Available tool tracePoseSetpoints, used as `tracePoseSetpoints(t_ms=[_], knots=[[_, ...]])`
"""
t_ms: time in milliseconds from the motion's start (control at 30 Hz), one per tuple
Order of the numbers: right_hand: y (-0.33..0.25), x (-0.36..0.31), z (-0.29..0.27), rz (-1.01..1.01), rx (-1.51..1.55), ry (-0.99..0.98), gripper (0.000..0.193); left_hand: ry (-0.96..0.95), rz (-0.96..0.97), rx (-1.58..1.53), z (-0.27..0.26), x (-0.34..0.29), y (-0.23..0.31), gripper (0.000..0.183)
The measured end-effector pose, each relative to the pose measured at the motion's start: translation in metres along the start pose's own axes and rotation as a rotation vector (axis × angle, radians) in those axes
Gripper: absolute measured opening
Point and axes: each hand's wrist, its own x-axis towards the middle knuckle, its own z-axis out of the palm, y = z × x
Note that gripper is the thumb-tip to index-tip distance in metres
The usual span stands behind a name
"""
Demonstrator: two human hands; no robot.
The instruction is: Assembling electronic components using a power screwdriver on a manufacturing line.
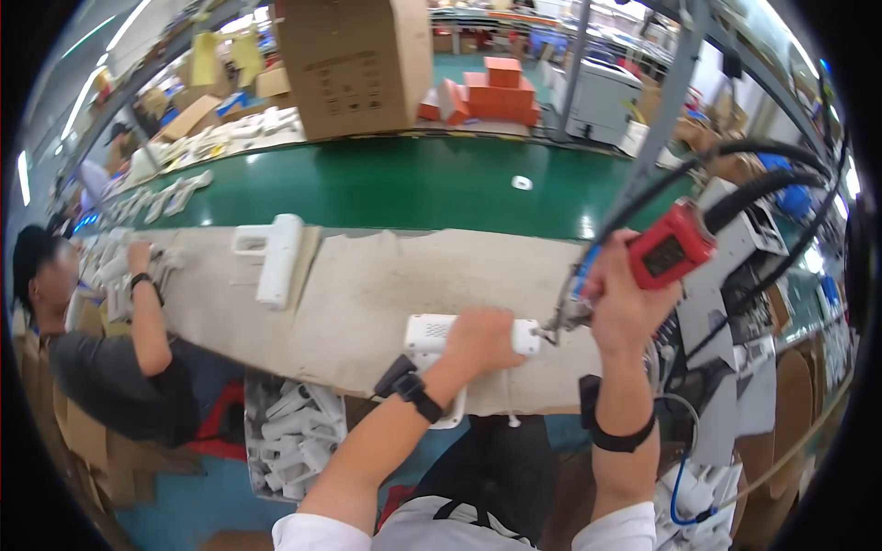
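My left hand [482,338] is wrapped round a white plastic housing [426,331] with a handle, pressed down on the bench before me. Small speaker-like holes show on the housing's left part. In my right hand [627,308] is a red powered screwdriver [673,244], its thick black cables running off to the upper right. The metal tip end [551,332] of the tool is at the housing's right end; whether it touches cannot be made out. Farther left lies another white gun-shaped housing [280,262].
Cardboard covers the bench [367,294]; behind it runs a green conveyor belt [386,184] carrying a small white part [522,183]. A big carton [354,69] stands beyond. At left a co-worker [119,367] handles white parts. A bin of white housings [296,436] sits below the bench.
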Motion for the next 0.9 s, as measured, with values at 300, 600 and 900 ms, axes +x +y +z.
tracePoseSetpoints(t_ms=[300, 600, 900], knots=[[0.018, 0.002, 0.008, 0.017, 0.046, -0.007, 0.009, -0.135, -0.096, 0.029, -0.01, -0.001, 0.015, 0.071], [0.055, -0.002, 0.017, 0.058, -0.012, -0.054, 0.014, -0.242, -0.098, 0.128, -0.012, -0.001, 0.016, 0.063], [0.021, -0.001, 0.002, -0.006, 0.03, -0.064, 0.014, -0.137, -0.067, 0.063, -0.008, 0.0, 0.014, 0.062]])
